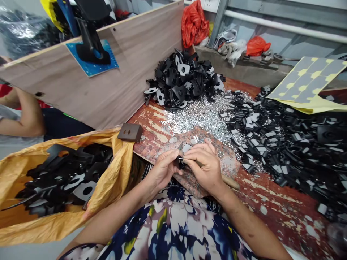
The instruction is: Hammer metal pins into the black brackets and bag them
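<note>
Places are reckoned from the heap of silver pins (pixel 200 119).

- Red worktable (pixel 271 209) – worn and flaking; the heap is spread on it.
- Wooden board (pixel 121 72) – stood on edge to the left of the heap and behind it.
- Yellow bag (pixel 24 173) – well to the left of the heap and nearer the person, open, filled with black plates.
- Spread of black clips (pixel 284 141) – laid right of the heap, touching its edge.
- Pile of black plates (pixel 184 79) – heaped just behind the pins.
- Yellow sheet (pixel 309 86) with grey pads – set to the right and behind, past the clips.
- Red bag (pixel 193 23) – well behind, beyond the pile.
- Right hand (pixel 206 166) – held just in front of the heap, fingers drawn together on the small black piece; a wooden handle (pixel 230 182) is seen under the wrist, though whether it is gripped cannot be told.
- Left hand (pixel 162 169) – beside the right, thumb and fingers pinched on the same piece.
- Brown block (pixel 130 132) – left of the heap, at the table's edge.
- Small black piece (pixel 180 162) – clamped between both hands, just in front of the heap.
</note>
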`<state>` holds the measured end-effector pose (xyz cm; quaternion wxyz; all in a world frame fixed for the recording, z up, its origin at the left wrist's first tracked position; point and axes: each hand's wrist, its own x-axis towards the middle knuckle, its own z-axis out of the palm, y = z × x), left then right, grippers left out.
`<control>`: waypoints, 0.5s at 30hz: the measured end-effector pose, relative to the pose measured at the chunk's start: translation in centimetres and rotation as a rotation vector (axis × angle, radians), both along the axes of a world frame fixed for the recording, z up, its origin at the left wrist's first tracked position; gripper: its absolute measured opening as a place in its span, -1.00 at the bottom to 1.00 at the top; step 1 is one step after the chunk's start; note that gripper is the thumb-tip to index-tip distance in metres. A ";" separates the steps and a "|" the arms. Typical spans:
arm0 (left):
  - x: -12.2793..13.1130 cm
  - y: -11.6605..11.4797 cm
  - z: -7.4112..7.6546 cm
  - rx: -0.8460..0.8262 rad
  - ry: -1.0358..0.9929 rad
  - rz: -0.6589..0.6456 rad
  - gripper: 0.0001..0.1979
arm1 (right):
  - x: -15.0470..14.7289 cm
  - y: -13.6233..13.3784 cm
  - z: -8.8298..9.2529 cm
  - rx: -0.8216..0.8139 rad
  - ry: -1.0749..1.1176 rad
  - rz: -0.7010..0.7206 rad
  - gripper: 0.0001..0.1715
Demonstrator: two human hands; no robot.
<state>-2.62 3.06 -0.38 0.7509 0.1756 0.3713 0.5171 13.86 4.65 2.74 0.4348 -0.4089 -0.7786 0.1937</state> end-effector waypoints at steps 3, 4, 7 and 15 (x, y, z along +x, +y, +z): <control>-0.2 -0.2 0.0 0.006 0.004 -0.001 -0.67 | -0.1 -0.3 0.5 0.100 -0.111 -0.023 -0.87; -0.2 -0.3 0.0 0.009 0.006 -0.003 -0.67 | -0.1 -0.5 0.7 0.144 -0.150 -0.033 -0.87; -0.1 -0.5 -0.1 0.006 0.013 0.003 -0.67 | -0.5 -1.0 1.2 0.271 -0.280 -0.043 -0.85; 0.5 -0.8 0.6 -0.017 0.093 0.036 -0.62 | -1.3 -1.2 0.7 0.435 -0.442 -0.006 -0.74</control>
